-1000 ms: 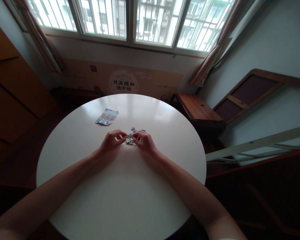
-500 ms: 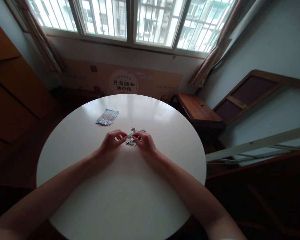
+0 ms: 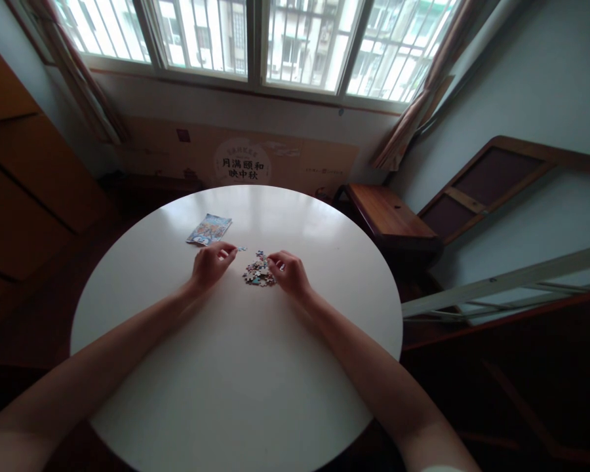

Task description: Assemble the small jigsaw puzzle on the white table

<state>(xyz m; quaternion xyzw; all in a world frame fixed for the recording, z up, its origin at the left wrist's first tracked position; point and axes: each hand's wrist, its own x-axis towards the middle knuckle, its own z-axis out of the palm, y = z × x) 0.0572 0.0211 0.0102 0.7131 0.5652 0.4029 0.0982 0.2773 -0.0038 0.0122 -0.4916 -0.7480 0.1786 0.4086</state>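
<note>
A small heap of jigsaw puzzle pieces (image 3: 259,274) lies on the round white table (image 3: 236,367). To the left of the heap, my left hand (image 3: 211,263) is closed, thumb and fingers pinching at a light puzzle piece (image 3: 242,248). My right hand (image 3: 290,272) is at the heap's right side with thumb and fingertips drawn together. Whatever those fingertips hold, if anything, is too small to make out. Just beyond my left hand lies a flat, colourful printed packet (image 3: 209,229), its near corner close to my knuckles.
A brown wooden bench (image 3: 391,210) stands past the table's far right edge. Behind the table is a wall banner with Chinese characters (image 3: 242,168), under barred windows. An orange-brown cabinet (image 3: 19,177) stands at the left.
My left hand has moved left and away from the heap, with a puzzle piece at its fingertips. My right hand has shifted slightly right, uncovering more of the heap.
</note>
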